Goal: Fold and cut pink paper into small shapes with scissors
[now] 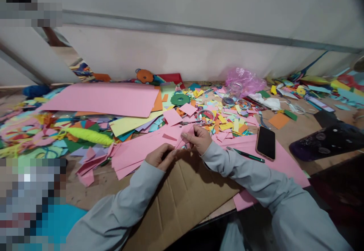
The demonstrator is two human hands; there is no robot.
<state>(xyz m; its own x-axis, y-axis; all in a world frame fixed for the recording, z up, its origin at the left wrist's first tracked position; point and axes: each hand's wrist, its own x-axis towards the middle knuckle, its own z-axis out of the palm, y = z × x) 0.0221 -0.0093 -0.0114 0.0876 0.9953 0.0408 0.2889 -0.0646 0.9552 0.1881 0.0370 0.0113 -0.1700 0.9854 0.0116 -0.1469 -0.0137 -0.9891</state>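
Between my two hands is a small piece of pink paper point(179, 143), pinched at both ends and looking folded. My left hand point(161, 156) is closed, thumb and fingers on the paper's lower left end. Thumb and fingers of my right hand point(198, 139) grip its upper right part. Below the hands lies a sheet of brown cardboard point(182, 194). Behind them, larger pink sheets point(133, 150) lie spread out. A pair of scissors point(192, 122) rests just beyond my right hand, by a roll of clear tape point(207, 117).
A phone point(265, 143) and a green pen point(248, 155) lie on pink paper at right. A dark bottle point(324, 141) lies farther right. Neon yellow yarn point(89, 136), a large pink sheet point(102, 99) and colourful scraps point(227, 124) cover the table. A white wall point(182, 54) stands behind.
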